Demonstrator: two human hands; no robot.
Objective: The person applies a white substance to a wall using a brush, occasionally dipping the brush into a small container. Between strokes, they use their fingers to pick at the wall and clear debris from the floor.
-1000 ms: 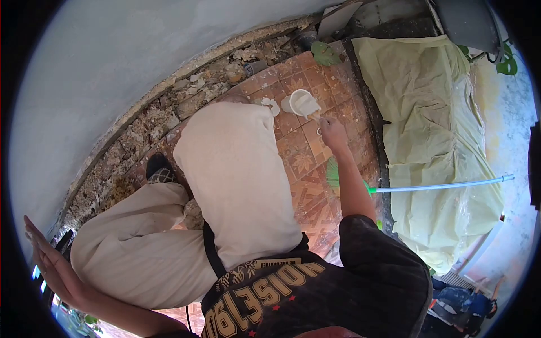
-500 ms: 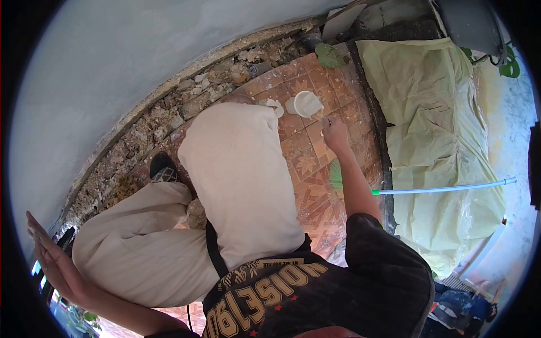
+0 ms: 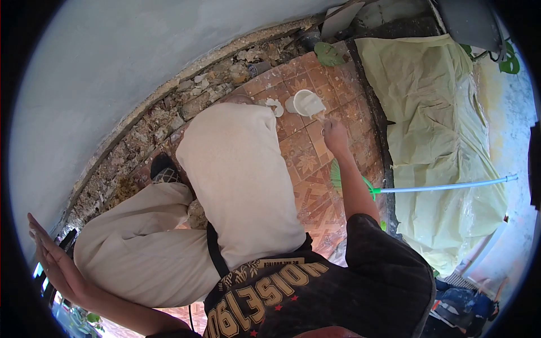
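Tiled floor supports the tub; I see the right hand clenched on a brush at its mouth, perhaps containing drips; left hand released.

Floor of reddish-brown tiles, some with leaf patterns and others with wood-like strips, dotted with pale specks and smears. A white, round-mouthed container stands on it, with white material inside. Just beside the container is an irregular white patch. A broad green leaf lies farther off, near the tiles' far edge. Green broom bristles are over the tiles, partly hidden by a forearm. Broken rubble lines the floor along the wall, with a small grey cup among it.
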